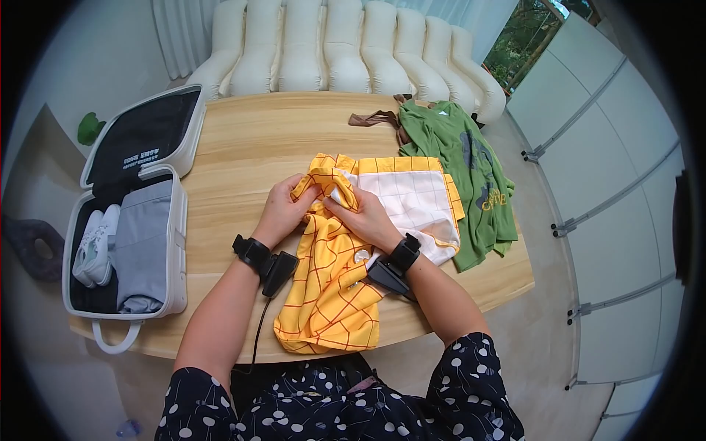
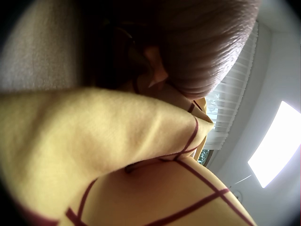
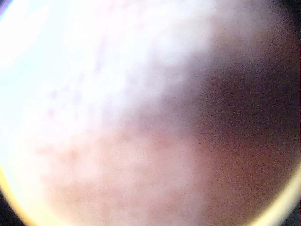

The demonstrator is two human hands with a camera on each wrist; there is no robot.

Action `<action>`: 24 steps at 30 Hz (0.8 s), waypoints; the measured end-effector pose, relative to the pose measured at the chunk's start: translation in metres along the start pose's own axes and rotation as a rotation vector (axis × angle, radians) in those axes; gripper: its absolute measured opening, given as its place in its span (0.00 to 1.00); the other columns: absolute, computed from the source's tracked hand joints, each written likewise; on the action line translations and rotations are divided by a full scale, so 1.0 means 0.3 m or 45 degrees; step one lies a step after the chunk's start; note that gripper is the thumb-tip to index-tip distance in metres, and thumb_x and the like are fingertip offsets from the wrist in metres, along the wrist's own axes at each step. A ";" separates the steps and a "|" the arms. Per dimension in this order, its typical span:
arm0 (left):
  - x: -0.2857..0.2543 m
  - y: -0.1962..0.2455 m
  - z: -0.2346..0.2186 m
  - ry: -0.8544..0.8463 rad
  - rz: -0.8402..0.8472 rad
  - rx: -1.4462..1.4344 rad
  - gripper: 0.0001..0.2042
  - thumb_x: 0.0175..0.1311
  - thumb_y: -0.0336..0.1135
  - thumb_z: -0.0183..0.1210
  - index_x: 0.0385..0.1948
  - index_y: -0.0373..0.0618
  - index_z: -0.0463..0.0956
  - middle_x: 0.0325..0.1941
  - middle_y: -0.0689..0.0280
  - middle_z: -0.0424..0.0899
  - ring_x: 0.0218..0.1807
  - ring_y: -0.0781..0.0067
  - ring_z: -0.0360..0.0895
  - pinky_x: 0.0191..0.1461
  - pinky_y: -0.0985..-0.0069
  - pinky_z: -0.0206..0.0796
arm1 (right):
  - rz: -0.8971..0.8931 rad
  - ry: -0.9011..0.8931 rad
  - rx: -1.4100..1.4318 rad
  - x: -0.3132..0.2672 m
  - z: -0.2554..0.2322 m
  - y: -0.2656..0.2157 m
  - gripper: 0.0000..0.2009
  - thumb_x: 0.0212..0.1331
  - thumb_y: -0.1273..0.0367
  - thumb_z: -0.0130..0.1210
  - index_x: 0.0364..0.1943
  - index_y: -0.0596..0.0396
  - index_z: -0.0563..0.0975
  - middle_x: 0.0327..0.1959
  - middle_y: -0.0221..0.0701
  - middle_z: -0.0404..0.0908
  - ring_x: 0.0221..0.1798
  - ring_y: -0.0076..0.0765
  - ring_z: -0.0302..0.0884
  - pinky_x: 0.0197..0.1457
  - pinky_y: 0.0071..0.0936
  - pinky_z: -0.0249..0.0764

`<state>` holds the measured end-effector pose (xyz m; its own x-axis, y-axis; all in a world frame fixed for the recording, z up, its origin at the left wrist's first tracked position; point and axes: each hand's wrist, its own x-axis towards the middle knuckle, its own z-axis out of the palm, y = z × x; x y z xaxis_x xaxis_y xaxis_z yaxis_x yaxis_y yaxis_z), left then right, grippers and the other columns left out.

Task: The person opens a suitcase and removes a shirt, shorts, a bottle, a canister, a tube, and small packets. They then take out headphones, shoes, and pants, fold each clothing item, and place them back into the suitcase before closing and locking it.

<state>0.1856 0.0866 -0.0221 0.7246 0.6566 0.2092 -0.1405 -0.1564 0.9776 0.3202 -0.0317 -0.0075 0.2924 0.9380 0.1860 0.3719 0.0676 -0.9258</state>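
Note:
A yellow garment (image 1: 331,279) with a red grid pattern lies bunched on the table, its white inner side turned up on the right. At its upper left part, my left hand (image 1: 282,209) grips a gathered fold of the cloth. My right hand (image 1: 371,222) pinches the same fold from the other side, thumbs close together. Folds of the yellow garment (image 2: 103,136) fill much of the left wrist view, below the dark underside of the left hand (image 2: 202,47). The right wrist view is a pale, brownish blur.
On the left of the wooden table (image 1: 265,132) stands an open suitcase (image 1: 179,257) with white shoes (image 1: 95,246) and folded grey clothing (image 1: 143,242). A green printed shirt (image 1: 471,169) lies at the right, beside a brown strap (image 1: 373,118). A cream sofa (image 1: 342,48) stands behind.

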 end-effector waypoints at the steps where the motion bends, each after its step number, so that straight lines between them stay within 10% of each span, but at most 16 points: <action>1: 0.001 -0.003 -0.001 0.000 0.000 0.000 0.09 0.65 0.32 0.54 0.38 0.35 0.76 0.29 0.72 0.79 0.29 0.89 0.70 0.30 0.86 0.64 | 0.018 -0.013 -0.016 -0.001 -0.001 -0.005 0.15 0.60 0.62 0.57 0.45 0.59 0.76 0.31 0.30 0.81 0.33 0.22 0.76 0.38 0.22 0.72; 24: 0.008 0.172 0.014 0.178 0.186 -0.168 0.04 0.60 0.27 0.59 0.33 0.38 0.77 0.30 0.70 0.81 0.32 0.86 0.75 0.36 0.85 0.68 | -0.122 0.163 0.374 0.019 -0.084 -0.092 0.08 0.64 0.71 0.49 0.44 0.59 0.73 0.27 0.20 0.71 0.25 0.10 0.61 0.28 0.10 0.61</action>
<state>0.1829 0.0770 0.0287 0.5908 0.7315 0.3404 -0.3307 -0.1653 0.9291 0.3338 -0.0367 0.0273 0.3835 0.8736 0.2995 0.1385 0.2662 -0.9539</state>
